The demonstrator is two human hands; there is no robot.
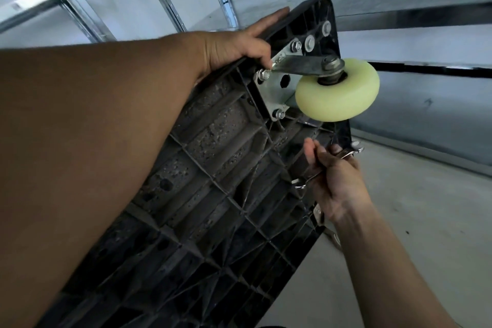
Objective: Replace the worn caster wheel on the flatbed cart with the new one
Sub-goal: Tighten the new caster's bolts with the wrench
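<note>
A person is holding a black plastic cart [213,173] tipped on edge, its ribbed underside facing the camera. The left hand [239,48] is clamping the cart's upper rim between thumb and fingers, just beside the metal bracket [275,88] that is carrying a pale yellow wheel [338,93] at the top corner. The right hand [335,184] is gripping a shiny wrench [310,177] below the wheel, near the cart's right edge. The wheel is looking hard and slick (probably spinning if grabbed), so the stiff bracket seems the safer hold while undoing its nuts [279,114].
</note>
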